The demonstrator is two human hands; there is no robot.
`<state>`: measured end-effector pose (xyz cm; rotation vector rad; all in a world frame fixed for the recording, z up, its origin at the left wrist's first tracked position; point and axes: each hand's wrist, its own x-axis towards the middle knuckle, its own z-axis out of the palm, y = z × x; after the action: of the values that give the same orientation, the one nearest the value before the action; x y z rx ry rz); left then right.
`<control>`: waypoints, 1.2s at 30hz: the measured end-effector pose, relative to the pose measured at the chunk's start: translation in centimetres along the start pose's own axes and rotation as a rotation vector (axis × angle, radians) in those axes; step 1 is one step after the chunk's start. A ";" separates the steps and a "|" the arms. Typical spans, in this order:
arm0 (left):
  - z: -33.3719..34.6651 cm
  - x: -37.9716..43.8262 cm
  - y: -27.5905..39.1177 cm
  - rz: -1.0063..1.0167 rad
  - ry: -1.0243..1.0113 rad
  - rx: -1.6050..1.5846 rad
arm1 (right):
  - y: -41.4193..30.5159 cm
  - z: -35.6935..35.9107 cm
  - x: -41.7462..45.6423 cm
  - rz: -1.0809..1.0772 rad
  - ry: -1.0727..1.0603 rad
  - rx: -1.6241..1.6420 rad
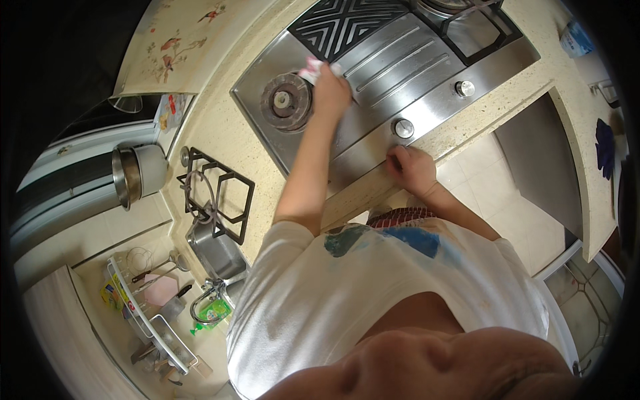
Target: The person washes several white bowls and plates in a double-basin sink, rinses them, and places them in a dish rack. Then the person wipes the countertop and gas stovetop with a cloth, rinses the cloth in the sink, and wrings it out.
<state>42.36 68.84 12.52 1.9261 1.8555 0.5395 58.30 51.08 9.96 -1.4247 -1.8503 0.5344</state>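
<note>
My left hand (332,92) holds a crumpled pink-and-white cloth or wipe (314,69) against the steel gas hob (345,140). It is right beside the left burner (286,102), whose pan support is off. Just beyond the cloth lies a black slotted grate (345,25). My right hand (412,167) rests at the hob's front edge, fingers curled, with nothing visible in it. Close above it is a round control knob (403,128); a second knob (465,88) sits farther right.
A black pan support (234,175) and a ring-shaped wire stand lie on the left counter (260,165), near the steel sink (220,250). A pot (127,175) stands by the window. The dish rack (150,320) is lower left. On the right hangs or lies a dark purple glove (604,149).
</note>
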 end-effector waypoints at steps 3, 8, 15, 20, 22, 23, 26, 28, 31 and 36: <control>0.8 -5.6 -0.3 0.255 0.023 0.029 | -0.3 -0.1 0.1 -0.017 0.029 -0.010; -0.3 -11.8 -1.2 0.449 0.054 -0.033 | -0.5 0.0 0.0 -0.028 0.033 -0.028; -6.2 -16.5 -8.0 0.188 0.012 0.094 | -1.1 0.1 -0.1 -0.002 0.051 -0.060; -9.4 -15.1 -11.9 0.223 0.030 0.353 | -1.4 0.2 -0.1 0.014 0.096 -0.070; -10.2 -12.6 -13.0 0.235 0.104 0.426 | -1.3 0.4 -0.1 0.009 0.100 -0.066; -10.6 -11.2 -13.6 0.242 0.141 0.462 | -1.3 0.4 0.0 0.010 0.097 -0.068; -10.9 -8.4 -15.5 0.185 0.106 0.445 | -1.5 0.7 -0.1 0.020 0.075 -0.086; -10.0 -9.0 -15.7 0.241 0.136 0.455 | -1.6 0.5 0.1 0.029 0.073 -0.100; -8.4 -11.9 -12.6 0.241 0.092 0.354 | -1.5 0.6 -0.1 0.032 0.096 -0.114; -6.3 -18.2 -6.5 0.410 0.062 0.156 | -1.8 0.6 0.1 0.028 0.086 -0.098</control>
<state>32.73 51.00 14.40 2.4411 1.5789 0.5972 56.71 50.64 10.89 -1.5157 -1.8121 0.3942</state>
